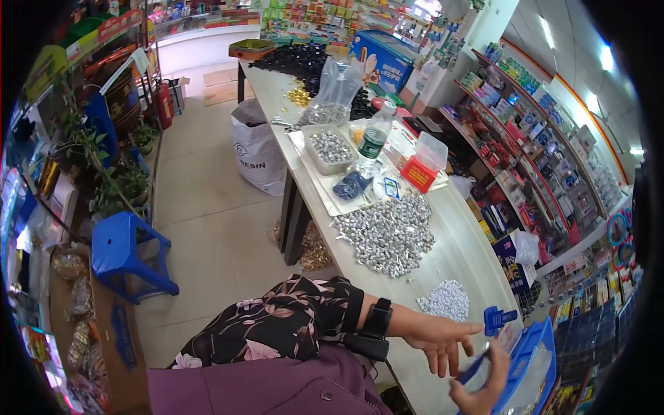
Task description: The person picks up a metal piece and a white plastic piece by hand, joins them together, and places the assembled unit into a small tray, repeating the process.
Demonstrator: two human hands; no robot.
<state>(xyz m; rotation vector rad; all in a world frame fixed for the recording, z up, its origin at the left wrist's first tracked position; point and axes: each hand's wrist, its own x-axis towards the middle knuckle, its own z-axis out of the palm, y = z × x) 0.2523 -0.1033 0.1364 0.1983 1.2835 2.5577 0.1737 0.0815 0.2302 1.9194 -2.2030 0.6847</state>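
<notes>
My left hand [437, 340] reaches out over the table's near end, palm turned partly down and fingers stretched and hanging loosely; it holds nothing. Just beyond it lies a heap of small white pieces [444, 301]. Close to its fingertips stands a blue plastic tool with a T-shaped handle [495, 320]. At the lower right my right hand [486, 382] is curled, thumb and fingers around a dark blue object [474, 369] whose kind I cannot make out. A blue plastic bin [539, 373] with clear bags inside is next to that hand.
A large pile of small silvery metal parts [387, 235] covers the table's middle. Behind it are a tub of silver parts [329, 149], a water bottle [373, 138] and a red box [419, 173]. A blue stool [128, 252] and a white sack [256, 149] stand left.
</notes>
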